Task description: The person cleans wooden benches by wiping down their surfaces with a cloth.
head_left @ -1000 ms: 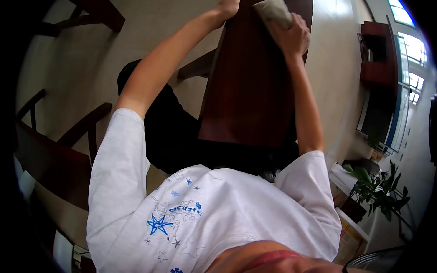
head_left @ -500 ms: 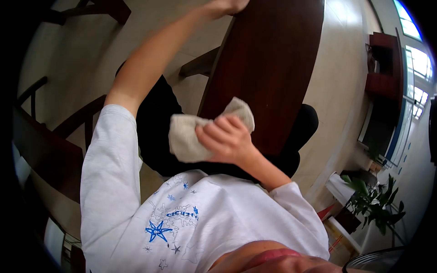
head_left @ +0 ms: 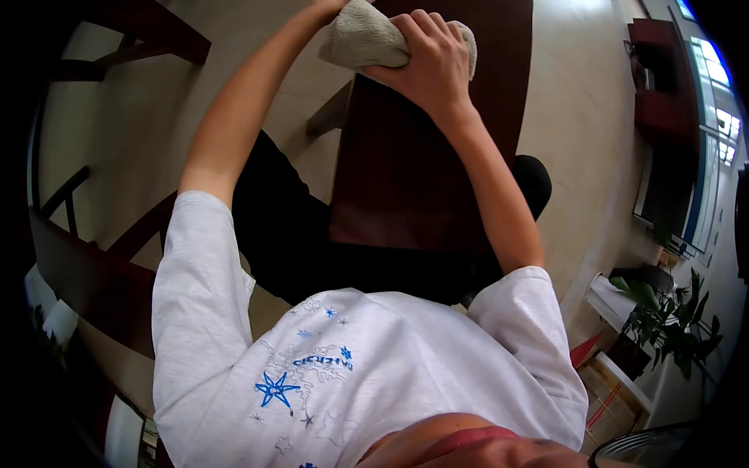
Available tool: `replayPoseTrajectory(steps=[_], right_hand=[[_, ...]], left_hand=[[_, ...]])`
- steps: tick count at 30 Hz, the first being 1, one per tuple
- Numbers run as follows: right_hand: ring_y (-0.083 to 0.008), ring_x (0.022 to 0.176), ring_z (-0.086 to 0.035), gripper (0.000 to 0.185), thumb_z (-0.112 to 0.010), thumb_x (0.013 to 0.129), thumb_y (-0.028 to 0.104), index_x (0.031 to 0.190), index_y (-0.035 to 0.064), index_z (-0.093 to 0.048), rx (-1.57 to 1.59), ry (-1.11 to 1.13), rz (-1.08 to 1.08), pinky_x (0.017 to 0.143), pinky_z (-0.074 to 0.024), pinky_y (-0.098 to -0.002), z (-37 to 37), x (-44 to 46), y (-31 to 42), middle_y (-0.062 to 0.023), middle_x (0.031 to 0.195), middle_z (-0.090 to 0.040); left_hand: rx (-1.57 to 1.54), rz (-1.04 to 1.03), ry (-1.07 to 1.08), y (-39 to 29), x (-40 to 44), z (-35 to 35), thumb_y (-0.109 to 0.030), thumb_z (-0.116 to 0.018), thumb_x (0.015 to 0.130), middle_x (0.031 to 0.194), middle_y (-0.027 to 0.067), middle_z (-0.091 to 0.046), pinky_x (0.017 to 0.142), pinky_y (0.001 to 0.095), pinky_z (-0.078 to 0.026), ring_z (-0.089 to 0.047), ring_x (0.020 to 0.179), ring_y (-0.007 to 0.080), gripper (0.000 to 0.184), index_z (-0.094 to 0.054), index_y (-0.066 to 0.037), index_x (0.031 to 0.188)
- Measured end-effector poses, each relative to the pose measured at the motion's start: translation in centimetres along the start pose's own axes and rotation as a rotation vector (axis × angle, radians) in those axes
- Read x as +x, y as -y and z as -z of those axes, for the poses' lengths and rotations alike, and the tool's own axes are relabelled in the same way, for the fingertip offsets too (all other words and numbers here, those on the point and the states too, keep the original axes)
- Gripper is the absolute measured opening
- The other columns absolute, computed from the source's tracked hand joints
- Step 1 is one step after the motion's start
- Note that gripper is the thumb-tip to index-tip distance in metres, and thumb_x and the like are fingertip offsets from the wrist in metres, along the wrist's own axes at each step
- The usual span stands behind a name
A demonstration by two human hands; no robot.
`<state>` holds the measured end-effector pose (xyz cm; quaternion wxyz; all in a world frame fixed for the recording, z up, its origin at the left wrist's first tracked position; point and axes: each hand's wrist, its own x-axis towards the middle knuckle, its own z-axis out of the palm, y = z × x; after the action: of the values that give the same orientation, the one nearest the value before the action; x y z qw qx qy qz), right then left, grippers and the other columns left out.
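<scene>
My right hand point(head_left: 433, 66) is wrapped over a folded beige cloth point(head_left: 364, 37). One part of the cloth bulges out on the left of the hand, and a smaller part shows past the fingers on the right. The cloth is over the dark brown wooden table point(head_left: 413, 171), reaching past its left edge; whether it presses on the surface I cannot tell. My left hand point(head_left: 329, 5) is at the top edge of the view beside the cloth, mostly cut off, its fingers hidden.
Dark wooden chairs point(head_left: 94, 273) stand on the left, with another dark wooden piece point(head_left: 160, 35) at the upper left. My legs in black are under the table's near end. A leafy plant point(head_left: 675, 324) and a white stand point(head_left: 612, 303) are at the right, below dark red furniture point(head_left: 663, 78).
My right hand has carried the cloth from near my body, at the table's near end, forward to beside my left hand. My left hand has shifted a little to the left in view.
</scene>
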<state>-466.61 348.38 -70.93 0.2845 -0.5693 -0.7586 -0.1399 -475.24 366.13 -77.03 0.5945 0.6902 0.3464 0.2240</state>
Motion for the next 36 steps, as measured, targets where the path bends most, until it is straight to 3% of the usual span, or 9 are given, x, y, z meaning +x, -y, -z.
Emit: replayPoseTrajectory(steps=[3,6,11,17,23,24,25,30,36], right_hand=[[-0.0259,0.096,-0.064,0.061,-0.093,0.059,0.041,0.105,0.0102,-0.068,0.05,0.156,-0.093,0.084,-0.0499,-0.0416,3.0,-1.9,2.5,-0.0042,0.096,-0.063],[-0.028,0.098,-0.063,0.066,-0.095,0.056,0.035,0.11,0.0109,-0.067,0.106,0.249,-0.074,0.084,-0.0474,-0.0423,7.2,-6.9,6.4,-0.0074,0.1,-0.063],[-0.0308,0.09,-0.066,0.061,-0.095,0.059,0.035,0.107,0.0098,-0.068,0.006,0.228,-0.314,0.085,-0.0468,-0.043,12.4,-14.8,5.2,-0.0103,0.095,-0.068],[-0.0297,0.094,-0.067,0.052,-0.094,0.062,0.033,0.101,0.0109,-0.068,-0.173,0.078,-0.467,0.085,-0.0495,-0.0443,9.7,-8.9,-5.6,-0.0074,0.096,-0.068],[-0.0266,0.097,-0.068,0.051,-0.087,0.073,0.05,0.099,0.0098,-0.07,-0.314,-0.077,-0.446,0.087,-0.0522,-0.0448,2.7,-0.7,-15.9,-0.004,0.099,-0.07],[-0.0267,0.101,-0.069,0.054,-0.083,0.077,0.056,0.103,0.0097,-0.07,-0.313,-0.043,-0.444,0.09,-0.0527,-0.044,1.9,0.3,-17.4,-0.0048,0.103,-0.072],[-0.0376,0.103,-0.069,0.056,-0.078,0.08,0.058,0.099,0.0068,-0.068,-0.221,-0.031,-0.566,0.091,-0.0531,-0.0514,3.2,3.1,-16.2,-0.0168,0.105,-0.073],[-0.0352,0.105,-0.069,0.061,-0.079,0.079,0.063,0.102,0.0069,-0.07,-0.254,-0.099,-0.612,0.091,-0.0539,-0.0493,0.3,8.0,-21.1,-0.0159,0.108,-0.073],[-0.0307,0.106,-0.069,0.058,-0.079,0.08,0.06,0.105,0.009,-0.07,-0.437,-0.131,-0.586,0.094,-0.0529,-0.0456,-2.4,7.6,-23.6,-0.0098,0.108,-0.073]], left_hand=[[-0.17,0.133,0.004,-3.2,-3.6,0.8,-0.054,-0.024,0.111,0.167,0.0252,-0.034,0.125,0.0365,-0.029,-0.032,0.156,0.034,0.076,-0.031,0.002,0.162],[-0.375,0.239,0.282,5.7,3.3,1.5,-0.064,-0.028,0.108,0.17,0.0188,-0.03,0.126,0.0354,-0.025,-0.028,0.158,0.0308,0.081,-0.025,-0.008,0.166],[-0.146,0.169,-0.196,-0.4,-4.3,-2.3,-0.056,-0.024,0.111,0.167,0.0232,-0.035,0.127,0.0397,-0.024,-0.029,0.156,0.0352,0.079,-0.035,0.006,0.158],[-0.275,0.142,-0.188,1.4,-2.8,-2.5,-0.051,-0.027,0.114,0.171,0.0193,-0.027,0.128,0.0374,-0.023,-0.026,0.158,0.0303,0.075,-0.025,0.007,0.162],[-0.204,0.302,-0.247,-1.6,-3.2,-2.8,-0.052,-0.03,0.113,0.167,0.0207,-0.033,0.125,0.0377,-0.028,-0.033,0.154,0.0302,0.077,-0.028,0.009,0.16],[-0.269,0.25,-0.203,-1.1,-3.2,-2.6,-0.051,-0.03,0.113,0.164,0.0198,-0.038,0.123,0.0382,-0.032,-0.04,0.15,0.0302,0.076,-0.032,0.01,0.158],[-0.272,0.248,-0.199,-1.1,-3.1,-2.6,-0.051,-0.03,0.114,0.163,0.0197,-0.04,0.123,0.0381,-0.033,-0.042,0.148,0.0299,0.075,-0.034,0.01,0.157],[-0.296,0.227,-0.243,-1.8,-3.7,-2.7,-0.049,-0.029,0.114,0.156,0.019,-0.05,0.12,0.0375,-0.036,-0.049,0.141,0.0285,0.071,-0.045,0.01,0.151],[-0.289,0.217,-0.226,-1.1,-3.6,-2.7,-0.05,-0.022,0.115,0.164,0.0184,-0.04,0.126,0.0349,-0.027,-0.035,0.153,0.0271,0.074,-0.039,0.009,0.156]])
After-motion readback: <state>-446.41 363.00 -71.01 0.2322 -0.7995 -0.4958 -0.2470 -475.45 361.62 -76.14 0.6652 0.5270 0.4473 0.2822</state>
